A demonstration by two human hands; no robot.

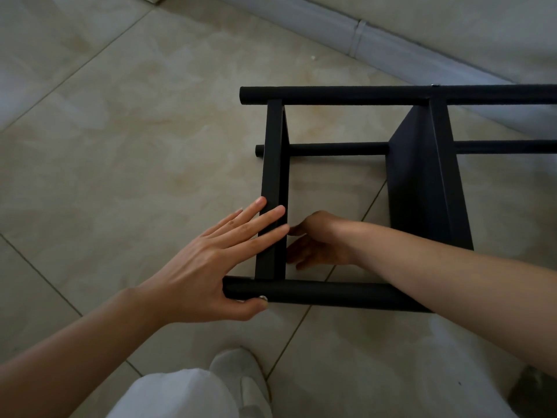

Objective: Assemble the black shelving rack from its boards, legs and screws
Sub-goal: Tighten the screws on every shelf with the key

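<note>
1. The black shelving rack lies on its side on the tiled floor.
2. My left hand lies flat, fingers straight across the end board, thumb under the near leg beside a screw.
3. My right hand reaches inside behind that board, fingers loosely spread, gripping nothing I can see.

The scene is dim and flat, lit by soft daylight with no hard glare. The tiled floor carries only a faint sheen, brightest toward the upper left. The black rack swallows detail, its surfaces nearly uniform, and throws weak, diffuse shadows beneath its bars. The right hand sits in shade inside the frame, darker than the left hand. Straight lines bow near the edges, and the corners darken slightly.
</note>
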